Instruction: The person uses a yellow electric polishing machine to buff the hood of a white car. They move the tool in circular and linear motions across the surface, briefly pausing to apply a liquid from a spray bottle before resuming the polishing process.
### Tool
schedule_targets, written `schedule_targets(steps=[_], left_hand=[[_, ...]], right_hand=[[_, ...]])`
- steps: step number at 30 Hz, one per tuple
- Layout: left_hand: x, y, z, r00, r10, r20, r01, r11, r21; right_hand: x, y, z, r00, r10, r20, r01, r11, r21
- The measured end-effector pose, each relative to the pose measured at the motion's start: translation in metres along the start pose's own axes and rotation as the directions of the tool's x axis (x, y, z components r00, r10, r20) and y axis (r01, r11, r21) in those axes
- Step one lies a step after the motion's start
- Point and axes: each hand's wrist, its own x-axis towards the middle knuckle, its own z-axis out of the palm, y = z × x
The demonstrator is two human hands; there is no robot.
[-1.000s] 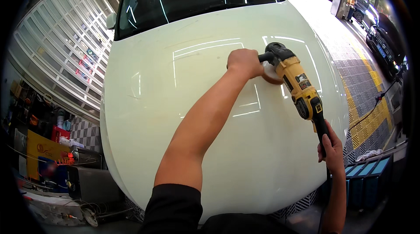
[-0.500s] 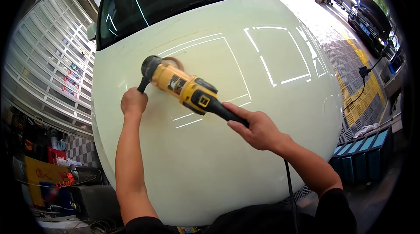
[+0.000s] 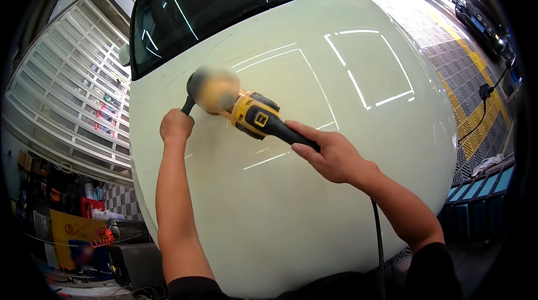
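A yellow and black polisher (image 3: 259, 114) rests over the pale, glossy car hood (image 3: 269, 204), its head toward the far left and its rear handle toward me. My left hand (image 3: 177, 125) is closed around the black side handle by the head. Around the black rear handle, my right hand (image 3: 330, 153) is wrapped, with the thumb toward its near side. The front of the polisher is blurred, and its pad is mostly hidden beneath. A black cord (image 3: 379, 238) hangs down below my right forearm. Faint brownish haze shows on the paint near the tool.
Beyond the hood lies the dark windshield (image 3: 224, 11). A white barred shutter (image 3: 67, 87) stands at left, above boxes and a yellow panel (image 3: 73, 238). Blue-topped bins (image 3: 476, 204) are at right. A dark car (image 3: 479, 17) is parked farther off, near a hanging cable plug (image 3: 485, 91).
The view has shifted, so the car sits farther right and lower. Against the hood, the polisher has moved slightly away from me and left. Both hands keep their hold.
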Motion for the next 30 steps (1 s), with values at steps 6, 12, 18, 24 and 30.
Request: schedule_targets(steps=[6,12,18,24,30], left_hand=[[-0.003,0.199,-0.02,0.967,0.246,0.062,-0.24,0.967,-0.088],[-0.065,0.346,-0.015,0.856,0.501,0.125,-0.462,0.852,-0.249],[-0.104,0.365,-0.04,0.783,0.59,0.198,-0.527,0.798,-0.293],[-0.07,0.239,-0.032,0.888,0.436,0.149,-0.398,0.888,-0.229],[-0.047,0.034,-0.012,0.985,0.132,0.106,-0.114,0.98,-0.16]], right_hand=[[-0.056,0.046,-0.09,0.951,0.237,-0.197,-0.187,0.952,0.244],[-0.14,0.086,-0.14,0.855,0.314,-0.413,-0.208,0.937,0.282],[-0.187,0.079,-0.15,0.809,0.387,-0.443,-0.269,0.913,0.306],[-0.148,0.04,-0.086,0.909,0.284,-0.306,-0.192,0.935,0.298],[-0.085,-0.036,-0.007,0.986,0.147,-0.074,-0.142,0.988,0.066]])
